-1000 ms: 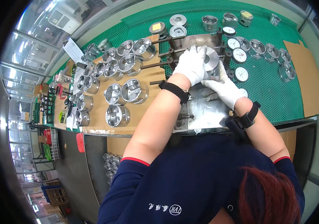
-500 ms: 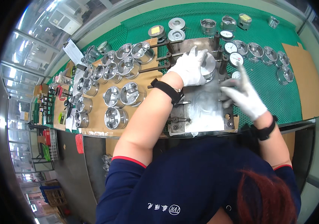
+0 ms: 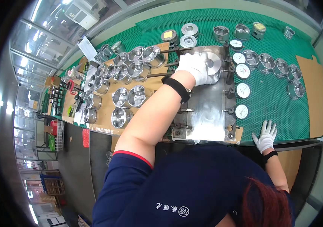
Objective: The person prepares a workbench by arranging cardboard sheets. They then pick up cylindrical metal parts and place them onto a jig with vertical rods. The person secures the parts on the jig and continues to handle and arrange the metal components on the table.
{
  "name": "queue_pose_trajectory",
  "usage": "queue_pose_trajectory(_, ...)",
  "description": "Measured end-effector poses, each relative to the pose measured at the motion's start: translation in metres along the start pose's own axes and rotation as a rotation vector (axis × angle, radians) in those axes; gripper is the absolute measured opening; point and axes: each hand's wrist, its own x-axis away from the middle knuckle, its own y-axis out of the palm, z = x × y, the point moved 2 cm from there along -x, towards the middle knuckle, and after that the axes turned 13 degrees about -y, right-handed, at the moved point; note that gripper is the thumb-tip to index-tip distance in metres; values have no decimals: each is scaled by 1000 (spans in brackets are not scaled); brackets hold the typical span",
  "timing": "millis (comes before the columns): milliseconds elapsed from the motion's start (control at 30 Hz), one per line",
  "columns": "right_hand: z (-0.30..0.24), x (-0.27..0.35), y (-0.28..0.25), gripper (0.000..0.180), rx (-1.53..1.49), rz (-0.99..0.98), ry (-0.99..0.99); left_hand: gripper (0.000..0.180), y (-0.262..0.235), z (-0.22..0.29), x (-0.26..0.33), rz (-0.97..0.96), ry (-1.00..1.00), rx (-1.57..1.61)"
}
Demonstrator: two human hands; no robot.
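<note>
My left hand, in a white glove, is closed round the left side of a silver piston. The piston stands on the upper part of a steel plate, its round flat top facing up. Rods on posts flank the plate, and a column of white dial gauges lines its right side. Resting on the green mat close to the bench's front edge is my gloved right hand, fingers spread and nothing in it.
Several pistons stand on a cardboard sheet left of the plate. More pistons stand on the green mat to the right, others along the back. A second cardboard sheet lies at the far right.
My right hand has moved from beside the dial gauges to the mat's front edge at the right. My left hand stays at the piston. The whole view has shifted slightly.
</note>
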Motion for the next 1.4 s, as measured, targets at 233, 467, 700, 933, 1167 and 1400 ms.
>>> queue_pose_trajectory(233, 1, 0, -1, 105, -6, 7, 3, 120, 21, -5, -31, -58, 60, 231)
queue_pose_trajectory(467, 1, 1, 0, 104, 9, 28, 2, 118, 34, -6, -48, -5, 46, 325)
queue_pose_trajectory(700, 4, 2, 6, 105, 21, 62, 2, 120, 31, -1, -47, -29, 10, 335)
queue_pose_trajectory(933, 2, 2, 5, 105, 6, 61, -2, 124, 34, -7, -45, -48, 79, 364)
queue_pose_trajectory(1167, 2, 1, 6, 105, 11, 75, -6, 125, 37, -6, -47, -43, 31, 372)
queue_pose_trajectory(1400, 3, 2, 8, 104, 10, 103, -11, 122, 42, -8, -55, -21, 29, 358)
